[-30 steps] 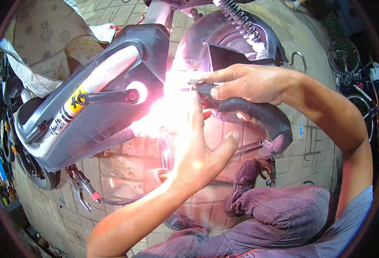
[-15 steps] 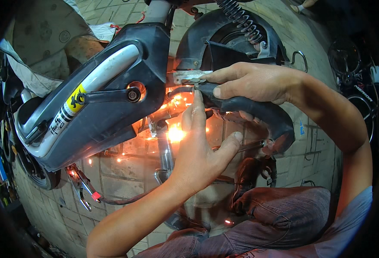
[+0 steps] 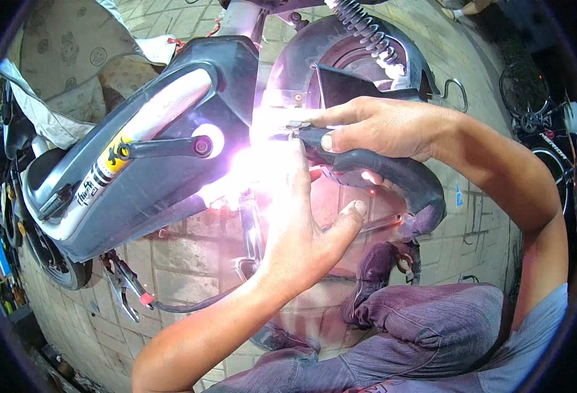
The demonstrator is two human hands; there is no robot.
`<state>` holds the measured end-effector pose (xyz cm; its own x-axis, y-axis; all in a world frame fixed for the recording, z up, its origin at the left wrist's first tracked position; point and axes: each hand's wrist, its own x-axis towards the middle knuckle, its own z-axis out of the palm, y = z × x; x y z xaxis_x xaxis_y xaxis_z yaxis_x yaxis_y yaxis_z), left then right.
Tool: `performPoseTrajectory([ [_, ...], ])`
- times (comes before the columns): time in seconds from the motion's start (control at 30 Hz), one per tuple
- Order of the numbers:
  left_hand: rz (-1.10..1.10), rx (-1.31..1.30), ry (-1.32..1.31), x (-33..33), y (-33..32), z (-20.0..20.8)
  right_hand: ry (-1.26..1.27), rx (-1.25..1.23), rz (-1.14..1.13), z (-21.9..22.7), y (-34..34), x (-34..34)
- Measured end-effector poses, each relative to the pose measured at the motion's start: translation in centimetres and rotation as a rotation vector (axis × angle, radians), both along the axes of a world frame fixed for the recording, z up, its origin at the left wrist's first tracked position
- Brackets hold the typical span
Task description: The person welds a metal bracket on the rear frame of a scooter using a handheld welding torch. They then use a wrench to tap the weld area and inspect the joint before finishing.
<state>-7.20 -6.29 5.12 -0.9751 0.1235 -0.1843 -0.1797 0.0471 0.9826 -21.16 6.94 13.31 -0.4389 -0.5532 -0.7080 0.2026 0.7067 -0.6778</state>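
My right hand (image 3: 393,128) grips a thick black curved welding torch (image 3: 390,162), its index finger and thumb lying along the torch's front end. My left hand (image 3: 301,242) reaches up from below. Its fingers are stretched, their tips touching or close beside the torch's front end, and the thumb stands apart. White-violet arc glare (image 3: 252,167) hides the worked spot and washes out part of the left hand. Around it is the frame of an electric bike with grey-black side panels (image 3: 164,177) and a black pedal crank (image 3: 164,147).
A rear wheel (image 3: 354,62) and coil spring (image 3: 367,33) stand beyond my hands. On the paving lies a metal clamp (image 3: 123,295) on a dark cable. A metal stand leg (image 3: 250,229) is below the glare. Parked bicycles (image 3: 537,111) line the right side.
The orange glow and scattered sparks have given way to a far brighter white-violet flare, lighting the whole scene. Both hands have stayed nearly in place, with the right still on the torch.
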Motion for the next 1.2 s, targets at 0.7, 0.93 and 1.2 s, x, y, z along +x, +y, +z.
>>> performPoseTrajectory([
  [0.7,0.015,0.039,0.072,0.0,-0.1,0.3,-0.081,0.034,-0.051,-0.1,-0.2,0.0],
  [0.93,0.032,0.004,0.158,-0.2,-0.1,-0.5,-0.025,0.122,-0.073,1.0,-0.5,0.4],
  [1.2,0.027,-0.013,0.153,-0.1,-0.1,-0.7,0.093,0.117,0.002,-0.4,-0.3,0.2],
])
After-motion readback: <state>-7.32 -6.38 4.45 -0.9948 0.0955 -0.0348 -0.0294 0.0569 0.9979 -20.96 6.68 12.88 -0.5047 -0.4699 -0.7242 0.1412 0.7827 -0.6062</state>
